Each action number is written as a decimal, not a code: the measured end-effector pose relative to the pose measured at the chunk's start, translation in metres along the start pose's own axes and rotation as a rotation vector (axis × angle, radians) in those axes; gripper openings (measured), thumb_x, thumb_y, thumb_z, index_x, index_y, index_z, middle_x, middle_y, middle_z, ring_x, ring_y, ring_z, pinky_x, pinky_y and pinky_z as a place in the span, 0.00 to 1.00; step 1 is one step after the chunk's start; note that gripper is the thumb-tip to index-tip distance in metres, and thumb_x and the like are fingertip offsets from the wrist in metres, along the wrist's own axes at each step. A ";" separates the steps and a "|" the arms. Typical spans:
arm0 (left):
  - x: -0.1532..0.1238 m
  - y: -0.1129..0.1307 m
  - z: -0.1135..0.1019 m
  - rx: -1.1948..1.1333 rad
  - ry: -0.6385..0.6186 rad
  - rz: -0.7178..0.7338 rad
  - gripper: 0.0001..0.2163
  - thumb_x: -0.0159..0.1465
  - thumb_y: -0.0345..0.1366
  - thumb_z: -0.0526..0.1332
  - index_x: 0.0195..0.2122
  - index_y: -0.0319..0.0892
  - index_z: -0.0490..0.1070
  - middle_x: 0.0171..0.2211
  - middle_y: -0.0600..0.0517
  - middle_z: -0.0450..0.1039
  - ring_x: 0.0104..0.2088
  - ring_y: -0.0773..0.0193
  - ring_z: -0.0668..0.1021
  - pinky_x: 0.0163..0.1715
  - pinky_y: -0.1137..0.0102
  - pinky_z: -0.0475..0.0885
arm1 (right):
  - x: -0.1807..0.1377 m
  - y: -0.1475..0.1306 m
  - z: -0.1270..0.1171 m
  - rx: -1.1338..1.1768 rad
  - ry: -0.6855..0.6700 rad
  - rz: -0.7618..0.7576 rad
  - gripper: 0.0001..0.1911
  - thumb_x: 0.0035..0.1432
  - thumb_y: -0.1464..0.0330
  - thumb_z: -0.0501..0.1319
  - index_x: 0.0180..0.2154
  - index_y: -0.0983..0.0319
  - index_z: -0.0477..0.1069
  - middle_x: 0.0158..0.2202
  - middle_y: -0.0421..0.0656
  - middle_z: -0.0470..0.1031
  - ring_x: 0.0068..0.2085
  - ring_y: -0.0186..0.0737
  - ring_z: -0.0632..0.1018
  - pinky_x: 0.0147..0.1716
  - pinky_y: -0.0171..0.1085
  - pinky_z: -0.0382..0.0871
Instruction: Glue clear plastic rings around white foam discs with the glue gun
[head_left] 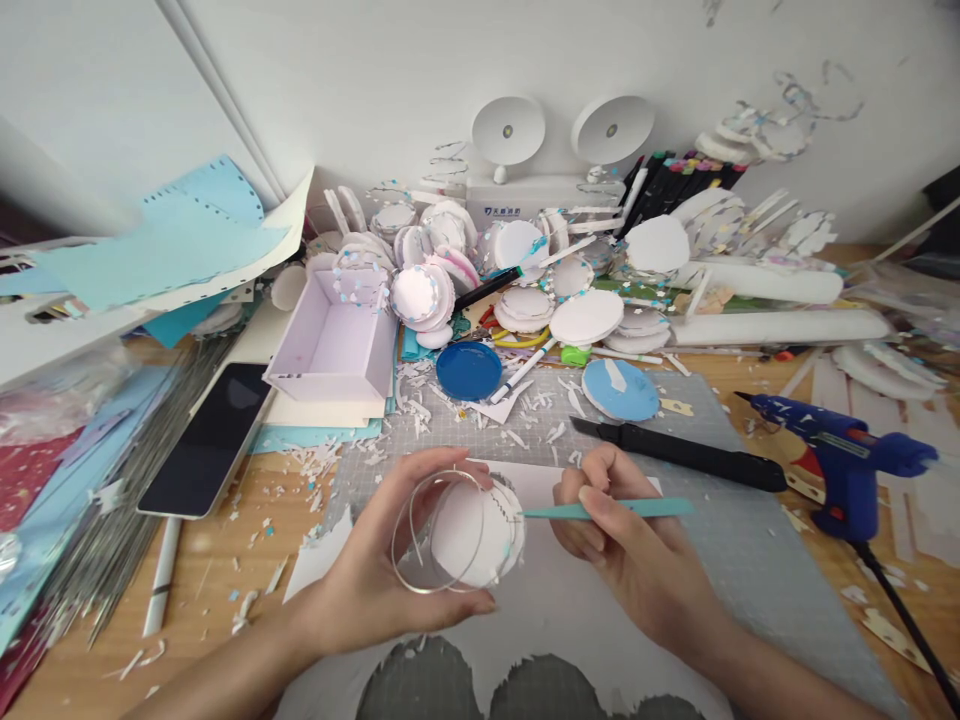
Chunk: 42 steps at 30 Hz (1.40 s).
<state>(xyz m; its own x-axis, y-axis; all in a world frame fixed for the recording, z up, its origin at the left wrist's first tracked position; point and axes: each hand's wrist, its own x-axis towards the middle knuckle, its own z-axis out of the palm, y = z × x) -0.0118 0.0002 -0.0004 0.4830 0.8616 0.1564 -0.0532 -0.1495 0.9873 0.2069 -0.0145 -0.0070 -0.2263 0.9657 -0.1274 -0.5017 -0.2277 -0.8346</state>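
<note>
My left hand (375, 550) is curled around a round white disc (469, 530) with a thin silver wire coil (397, 560) looped beside it. Small bits and a beaded-looking strand run along the disc's right edge. Between the fingers of my right hand (622, 530) is a slim teal tool (652, 507), which looks like a pair of tweezers. Its pointed tip reaches the right rim of the disc, though whether it touches or grips anything there is too small to tell. Under both hands lies a white sheet (555, 610) with rounded cutouts along its near edge.
A black utility knife (697, 458), a light-blue disc (621, 390) and a blue round lid (469, 371) lie on the grey cutting mat (757, 560). Rightward stands a blue glue gun (847, 450). Leftward are a phone (210, 435) and a lilac box (334, 340). Many decorated white discs fill the back.
</note>
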 end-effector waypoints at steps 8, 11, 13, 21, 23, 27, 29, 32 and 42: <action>0.007 -0.003 -0.005 -0.290 0.041 -0.133 0.35 0.53 0.42 0.71 0.59 0.48 0.57 0.47 0.44 0.73 0.49 0.51 0.75 0.47 0.61 0.70 | -0.003 -0.010 -0.003 -0.170 0.069 -0.180 0.08 0.62 0.64 0.57 0.30 0.57 0.61 0.23 0.35 0.60 0.23 0.32 0.62 0.23 0.34 0.56; 0.008 0.000 -0.006 -0.357 0.037 -0.206 0.32 0.54 0.45 0.70 0.57 0.46 0.58 0.45 0.44 0.75 0.44 0.54 0.77 0.42 0.64 0.71 | -0.010 -0.009 -0.004 -0.324 -0.027 -0.268 0.03 0.61 0.64 0.60 0.34 0.55 0.66 0.25 0.38 0.64 0.27 0.36 0.67 0.24 0.36 0.60; 0.009 0.001 -0.005 -0.384 0.027 -0.245 0.31 0.54 0.46 0.69 0.56 0.46 0.59 0.44 0.44 0.75 0.42 0.56 0.77 0.41 0.66 0.71 | -0.013 -0.008 -0.004 -0.375 -0.085 -0.316 0.01 0.60 0.65 0.60 0.36 0.54 0.68 0.25 0.39 0.66 0.27 0.37 0.68 0.24 0.36 0.61; 0.008 0.003 -0.004 -0.402 -0.058 -0.348 0.31 0.54 0.49 0.69 0.54 0.44 0.61 0.41 0.45 0.77 0.39 0.58 0.78 0.35 0.69 0.71 | -0.013 -0.011 -0.003 -0.453 -0.231 -0.374 0.08 0.58 0.71 0.61 0.39 0.53 0.69 0.28 0.40 0.69 0.28 0.36 0.71 0.24 0.35 0.64; 0.008 0.004 -0.004 -0.418 -0.086 -0.380 0.31 0.53 0.49 0.69 0.54 0.45 0.61 0.41 0.45 0.77 0.37 0.59 0.79 0.33 0.71 0.71 | -0.013 -0.012 -0.004 -0.478 -0.261 -0.364 0.09 0.57 0.72 0.61 0.39 0.53 0.68 0.29 0.40 0.71 0.28 0.36 0.71 0.24 0.34 0.64; 0.008 0.004 -0.003 -0.450 -0.118 -0.413 0.30 0.53 0.48 0.69 0.54 0.45 0.61 0.41 0.45 0.77 0.36 0.60 0.79 0.32 0.72 0.70 | -0.014 -0.012 -0.004 -0.493 -0.278 -0.361 0.11 0.56 0.73 0.61 0.40 0.53 0.67 0.30 0.41 0.71 0.29 0.37 0.72 0.25 0.35 0.64; 0.009 0.004 -0.003 -0.455 -0.125 -0.417 0.30 0.54 0.48 0.69 0.53 0.45 0.61 0.41 0.45 0.77 0.37 0.60 0.79 0.31 0.72 0.70 | -0.014 -0.012 -0.004 -0.505 -0.276 -0.364 0.11 0.56 0.74 0.60 0.40 0.53 0.67 0.30 0.41 0.71 0.29 0.37 0.72 0.25 0.35 0.64; 0.009 0.004 -0.003 -0.457 -0.142 -0.427 0.29 0.54 0.47 0.69 0.53 0.45 0.61 0.41 0.44 0.77 0.37 0.58 0.79 0.32 0.71 0.69 | -0.014 -0.012 -0.004 -0.511 -0.292 -0.375 0.11 0.56 0.74 0.60 0.41 0.54 0.67 0.30 0.41 0.71 0.29 0.37 0.72 0.26 0.35 0.64; 0.010 0.007 -0.003 -0.428 -0.118 -0.485 0.28 0.56 0.50 0.67 0.53 0.43 0.60 0.42 0.43 0.77 0.38 0.59 0.78 0.36 0.69 0.69 | -0.014 -0.012 -0.005 -0.565 -0.306 -0.425 0.11 0.57 0.75 0.61 0.38 0.55 0.67 0.31 0.38 0.71 0.30 0.33 0.73 0.27 0.32 0.65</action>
<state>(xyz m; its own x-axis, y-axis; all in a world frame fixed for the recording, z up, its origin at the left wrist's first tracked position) -0.0102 0.0089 0.0077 0.6308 0.7200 -0.2894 -0.1366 0.4701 0.8720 0.2202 -0.0244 0.0025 -0.3711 0.8597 0.3510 -0.1133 0.3333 -0.9360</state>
